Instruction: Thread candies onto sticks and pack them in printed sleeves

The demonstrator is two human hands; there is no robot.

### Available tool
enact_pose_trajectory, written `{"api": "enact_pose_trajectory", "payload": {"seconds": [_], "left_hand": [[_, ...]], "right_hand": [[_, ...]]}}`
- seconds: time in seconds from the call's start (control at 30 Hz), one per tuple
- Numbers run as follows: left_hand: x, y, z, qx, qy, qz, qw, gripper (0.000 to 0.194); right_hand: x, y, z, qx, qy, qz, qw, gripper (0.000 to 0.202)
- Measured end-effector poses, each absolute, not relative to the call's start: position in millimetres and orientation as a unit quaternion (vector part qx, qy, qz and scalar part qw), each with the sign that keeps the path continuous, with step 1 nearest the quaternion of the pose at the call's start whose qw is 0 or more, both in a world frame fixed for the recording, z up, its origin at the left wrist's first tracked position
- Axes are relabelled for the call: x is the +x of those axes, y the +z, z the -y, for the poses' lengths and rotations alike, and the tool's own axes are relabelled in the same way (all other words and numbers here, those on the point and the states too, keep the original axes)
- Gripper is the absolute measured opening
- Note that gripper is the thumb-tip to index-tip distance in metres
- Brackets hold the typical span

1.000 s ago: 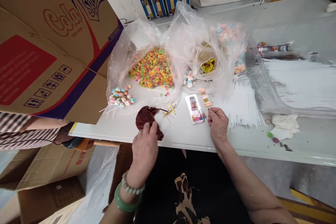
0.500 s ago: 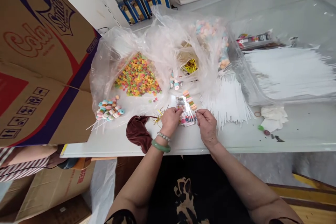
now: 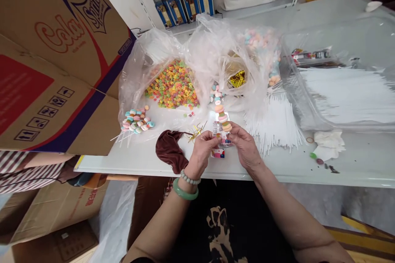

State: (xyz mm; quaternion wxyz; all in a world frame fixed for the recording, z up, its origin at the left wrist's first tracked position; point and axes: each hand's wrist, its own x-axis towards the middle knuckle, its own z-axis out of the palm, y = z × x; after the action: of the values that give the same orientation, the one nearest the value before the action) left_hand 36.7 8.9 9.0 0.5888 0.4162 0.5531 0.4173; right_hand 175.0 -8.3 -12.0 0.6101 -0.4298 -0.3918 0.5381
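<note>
My right hand (image 3: 246, 146) pinches the lower end of a candy skewer (image 3: 221, 116), a stack of pink, orange and green candies tilted up and away from me. My left hand (image 3: 203, 150), wearing a bead bracelet and a green bangle, is closed on the edge of a small clear printed bag (image 3: 217, 126). The skewer's lower candies overlap the bag; whether they are inside it I cannot tell. Below the fingers lies a printed bag piece (image 3: 218, 153) on the table. Gold twist ties (image 3: 197, 131) lie left of my left hand.
Finished candy skewers (image 3: 135, 121) lie at left beside a plastic bag of colourful ring candies (image 3: 174, 86). A brown cloth (image 3: 169, 148) is near the front edge. White sticks (image 3: 274, 121) fan out at right, before a clear tray (image 3: 333, 125). A cardboard box (image 3: 70, 102) stands left.
My hands have come closer together. The skewer is now upright-tilted in my right hand, and my left hand has lifted a clear bag off the pile. The view has shifted slightly.
</note>
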Motion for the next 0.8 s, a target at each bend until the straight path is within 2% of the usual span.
{"api": "enact_pose_trajectory", "payload": {"seconds": [0.13, 0.3, 0.4, 0.53, 0.63, 0.8], "left_hand": [[31.7, 11.9, 13.0, 0.364, 0.425, -0.526, 0.641, 0.037], [6.8, 12.1, 32.6, 0.36, 0.318, -0.485, 0.731, 0.031], [-3.3, 9.0, 41.9, 0.37, 0.301, -0.479, 0.737, 0.028], [-8.6, 0.7, 44.9, 0.328, 0.352, -0.486, 0.73, 0.033], [-15.5, -2.5, 39.3, 0.248, 0.451, -0.504, 0.694, 0.037], [-25.0, 1.2, 30.8, 0.196, 0.584, -0.514, 0.597, 0.033]], "right_hand": [[157.4, -2.2, 14.1, -0.468, 0.528, 0.409, 0.579, 0.014], [149.7, 4.8, 12.4, -0.486, 0.511, 0.467, 0.534, 0.012], [143.3, 7.6, 12.5, -0.488, 0.507, 0.502, 0.502, 0.012], [132.7, 5.6, 16.1, -0.473, 0.515, 0.518, 0.493, 0.013], [126.8, 3.5, 19.6, -0.453, 0.523, 0.518, 0.503, 0.014], [108.1, 4.1, 29.0, -0.431, 0.628, 0.417, 0.495, 0.017]]}}
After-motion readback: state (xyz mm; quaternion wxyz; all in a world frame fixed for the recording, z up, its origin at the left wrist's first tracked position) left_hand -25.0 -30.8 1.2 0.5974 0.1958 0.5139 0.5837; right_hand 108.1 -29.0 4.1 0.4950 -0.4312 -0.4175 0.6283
